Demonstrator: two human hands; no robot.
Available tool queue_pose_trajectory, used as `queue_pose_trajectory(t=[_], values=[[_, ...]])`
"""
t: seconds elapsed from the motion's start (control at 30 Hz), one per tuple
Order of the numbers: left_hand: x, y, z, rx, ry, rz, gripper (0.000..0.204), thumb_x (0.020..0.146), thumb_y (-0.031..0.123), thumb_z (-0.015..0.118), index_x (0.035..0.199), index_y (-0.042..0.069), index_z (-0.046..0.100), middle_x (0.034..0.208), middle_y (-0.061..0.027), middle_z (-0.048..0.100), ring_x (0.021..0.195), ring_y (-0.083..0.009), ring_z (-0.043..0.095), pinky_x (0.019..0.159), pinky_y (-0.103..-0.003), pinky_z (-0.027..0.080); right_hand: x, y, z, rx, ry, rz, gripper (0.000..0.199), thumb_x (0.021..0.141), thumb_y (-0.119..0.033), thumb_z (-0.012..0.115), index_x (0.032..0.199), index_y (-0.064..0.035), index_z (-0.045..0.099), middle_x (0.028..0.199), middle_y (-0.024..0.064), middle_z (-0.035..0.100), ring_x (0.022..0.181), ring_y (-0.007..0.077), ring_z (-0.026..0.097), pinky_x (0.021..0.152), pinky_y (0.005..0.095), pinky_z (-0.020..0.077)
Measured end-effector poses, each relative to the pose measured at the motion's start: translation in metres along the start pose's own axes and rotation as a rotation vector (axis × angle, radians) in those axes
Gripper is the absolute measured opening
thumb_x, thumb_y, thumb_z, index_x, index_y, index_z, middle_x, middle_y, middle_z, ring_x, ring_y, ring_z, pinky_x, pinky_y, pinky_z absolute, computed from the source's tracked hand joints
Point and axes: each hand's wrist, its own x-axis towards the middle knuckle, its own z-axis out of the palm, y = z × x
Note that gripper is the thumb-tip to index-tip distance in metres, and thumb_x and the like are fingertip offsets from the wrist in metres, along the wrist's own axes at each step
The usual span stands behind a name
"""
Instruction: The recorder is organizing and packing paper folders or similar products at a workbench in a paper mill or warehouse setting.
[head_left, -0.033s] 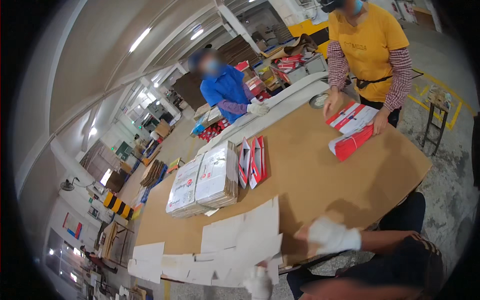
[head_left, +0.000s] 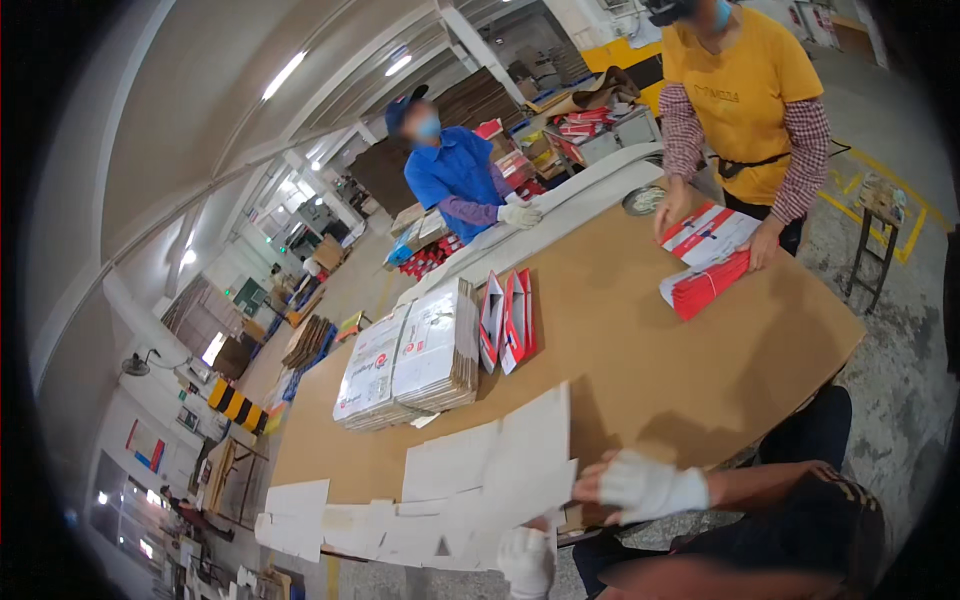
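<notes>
Both my hands wear white gloves with bare fingertips. At the near table edge, my left hand (head_left: 526, 562) is closed at the lower edge of a white cardboard sheet (head_left: 528, 455); its fingers are partly hidden. This sheet is tilted up over other flat white cardboard pieces (head_left: 375, 528). My right hand (head_left: 640, 487) reaches in from the right with fingers spread, close beside the sheet's right edge. Whether the fingertips touch it I cannot tell.
On the brown table (head_left: 600, 300) lie a strapped stack of white flat cartons (head_left: 410, 350) and folded red-and-white packages (head_left: 508, 320). Across it, a person in yellow handles red-and-white sheets (head_left: 705, 265). Another person in blue stands behind a long white board (head_left: 560, 210).
My right hand has moved slightly down and left towards the sheet, with its fingers now plainer. The white sheet has shifted a little up and right. My left hand has moved slightly right.
</notes>
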Motion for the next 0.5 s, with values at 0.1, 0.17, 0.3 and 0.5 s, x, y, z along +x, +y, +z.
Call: queue_pose_trajectory(t=[0.1,0.17,0.3,0.5], values=[[0.012,0.031,0.012,-0.238,0.222,0.076,0.023,0.065,0.011,0.066,0.088,0.014,0.066,0.079,-0.0079,0.059,0.073,-0.0288,0.059,0.066,-0.041,0.049,0.005,0.002,0.067,-0.176,0.017,-0.065,0.054,0.075,-0.033,0.064,0.126,-0.0157,0.057,0.112,0.0023,0.060,0.107,0.0204,0.055,0.090,0.0372,0.0409],[-0.017,0.020,0.050,-0.239,0.222,0.093,0.032,0.066,0.016,0.071,0.098,0.012,0.066,0.089,-0.0089,0.062,0.082,-0.0301,0.061,0.073,-0.042,0.049,0.022,0.012,0.081,-0.163,-0.635,0.196,0.058,0.072,-0.031,0.069,0.126,-0.0158,0.054,0.123,0.0022,0.057,0.115,0.0183,0.052,0.100,0.0357,0.0361],[-0.025,0.036,0.045,-0.284,0.303,-0.079,0.046,0.070,0.020,0.074,0.113,0.007,0.064,0.103,-0.0147,0.061,0.097,-0.0337,0.059,0.085,-0.043,0.047,0.026,0.028,0.102,0.008,-0.453,0.005,0.068,0.072,-0.033,0.071,0.133,-0.0145,0.048,0.133,0.0032,0.051,0.122,0.0204,0.048,0.100,0.0384,0.0363],[-0.093,0.037,0.085,-0.537,0.455,-0.662,0.038,0.066,0.013,0.075,0.101,0.005,0.063,0.094,-0.0122,0.062,0.094,-0.0293,0.059,0.080,-0.040,0.047,0.031,-0.008,0.166,-0.097,-0.642,-0.244,0.095,0.063,-0.044,0.077,0.143,-0.0144,0.036,0.149,0.0088,0.033,0.139,0.0288,0.028,0.110,0.0475,0.0280]])
